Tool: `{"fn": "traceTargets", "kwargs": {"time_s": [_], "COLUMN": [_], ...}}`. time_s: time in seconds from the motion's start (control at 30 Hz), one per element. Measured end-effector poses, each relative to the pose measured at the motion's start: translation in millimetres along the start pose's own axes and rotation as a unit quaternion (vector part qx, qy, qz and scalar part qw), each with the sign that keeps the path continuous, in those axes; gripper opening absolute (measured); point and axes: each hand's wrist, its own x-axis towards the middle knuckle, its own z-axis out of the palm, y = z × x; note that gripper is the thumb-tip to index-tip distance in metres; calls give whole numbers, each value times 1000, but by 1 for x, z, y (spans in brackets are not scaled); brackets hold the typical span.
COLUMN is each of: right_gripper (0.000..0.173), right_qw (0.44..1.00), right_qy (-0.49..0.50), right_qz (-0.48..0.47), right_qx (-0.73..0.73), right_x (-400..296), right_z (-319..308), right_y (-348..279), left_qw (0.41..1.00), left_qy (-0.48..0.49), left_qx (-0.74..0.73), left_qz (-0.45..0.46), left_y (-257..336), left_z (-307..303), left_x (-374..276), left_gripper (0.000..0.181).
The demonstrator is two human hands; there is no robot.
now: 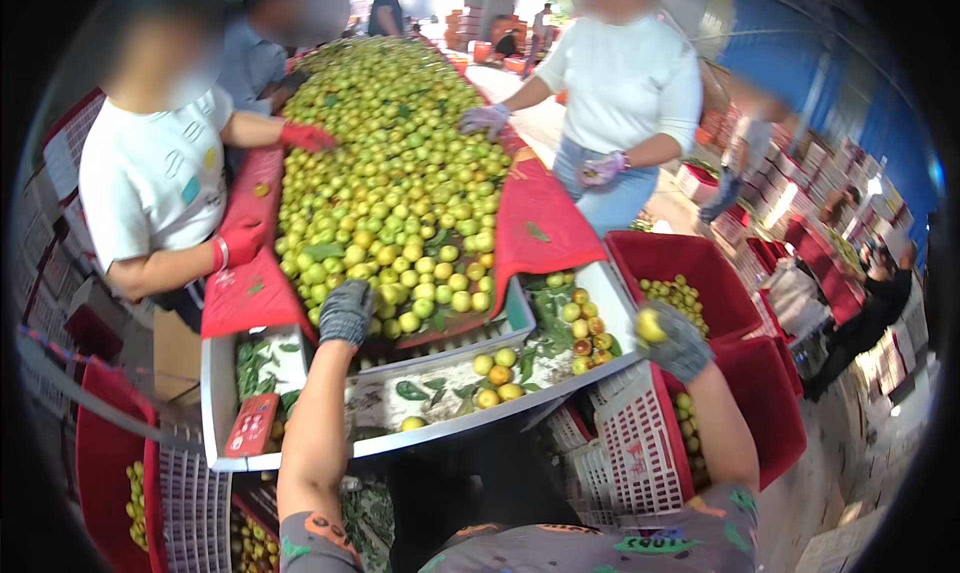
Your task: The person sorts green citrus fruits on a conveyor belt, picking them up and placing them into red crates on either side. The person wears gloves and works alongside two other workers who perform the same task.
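Observation:
My right hand [681,346], in a grey knitted glove, holds a yellow-green jujube [650,325] at its fingertips, beyond the right end of the white tray [442,436]. Below it stand red-lined crates with fruit inside. My left hand [347,314], gloved alike, rests at the near edge of a large heap of green and yellow jujubes [390,175]. Its fingers point away from me, so whether it grips a fruit is hidden. Several browner jujubes [582,333] sit in the tray's right corner, and a small group [498,376] lies nearer its middle.
Red cloth [544,224] borders the sorting table. A red card [251,424] and leaves lie in the tray. Red-lined crates [679,254] stand right, another [112,423] left. A person in red gloves [241,241] works left; one in purple gloves [602,169] stands right.

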Motion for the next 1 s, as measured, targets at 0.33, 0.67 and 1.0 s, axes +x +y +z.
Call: {"fn": "traceTargets", "kwargs": {"time_s": [0.33,0.67,1.0], "right_gripper": [14,38,54], "right_qw": [957,979,842], "right_qy": [197,-166,-166], "right_qz": [198,-106,-445], "right_qx": [74,52,-256], "right_x": [-128,96,252], "right_z": [-73,157,411], "right_y": [179,-159,-282], "left_qw": [984,905,958], "left_qy": [-132,-317,-275], "left_qx": [114,-185,-69], "left_qz": [-21,216,39], "left_y": [16,38,29], "left_z": [1,14,4], "left_x": [-6,-16,7], "left_gripper": [62,40,43]}}
